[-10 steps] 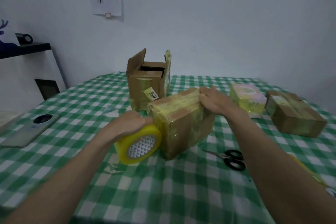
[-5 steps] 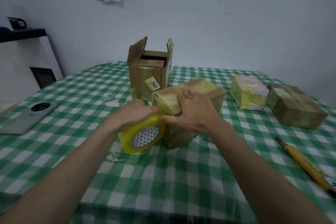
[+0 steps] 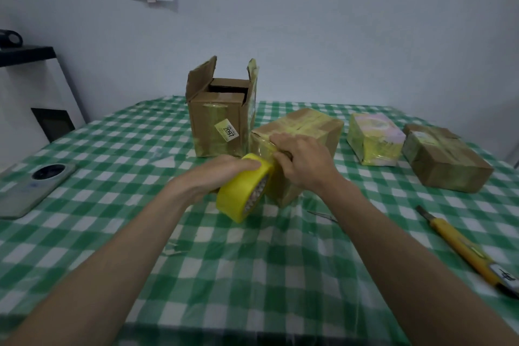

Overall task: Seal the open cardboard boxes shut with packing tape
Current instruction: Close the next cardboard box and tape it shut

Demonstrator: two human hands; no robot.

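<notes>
A closed cardboard box (image 3: 311, 128) wrapped in yellowish tape lies at the middle of the table. My left hand (image 3: 222, 173) grips a yellow roll of packing tape (image 3: 243, 188) against the box's near left end. My right hand (image 3: 302, 160) presses on the box's near top edge, fingers spread over the tape there. Behind stands an open cardboard box (image 3: 217, 123) with its flaps up and a label reading 2097.
Two sealed parcels, one pale yellow (image 3: 375, 137) and one brown (image 3: 443, 159), lie at the right. A yellow utility knife (image 3: 466, 250) lies at the right front. A phone (image 3: 31, 189) rests at the left on the green checked tablecloth (image 3: 252, 275). A scissor tip (image 3: 323, 216) shows beside my right forearm.
My right hand moved from the box's far end to its near end. My left hand turned the tape roll edge-on and lifted it against the box.
</notes>
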